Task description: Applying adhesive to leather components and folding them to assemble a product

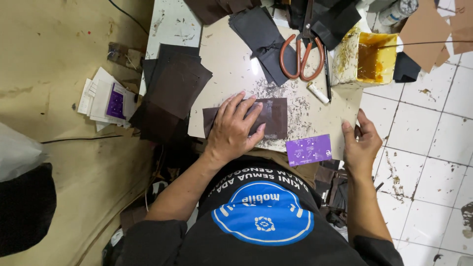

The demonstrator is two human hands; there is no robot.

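Head view: left hand [231, 129], fingers spread flat, presses down on a dark brown leather piece [272, 117] lying on a cream work board [231, 64]. Right hand [361, 145], loosely curled, grips the board's right edge. Purple card [309, 150] lies between the hands; orange-handled scissors [301, 55] and a yellow glue tub [367, 59] sit farther back.

**Purple cards, a white can, a blue shirt badge**

Purple rectangular card [309, 149] lies at the desk's [226, 64] near edge. Another purple card [116, 102] tops white papers [98, 98] on the floor, left. White labelled can [398, 11] far right. Round blue badge [262, 216] marks the shirt.
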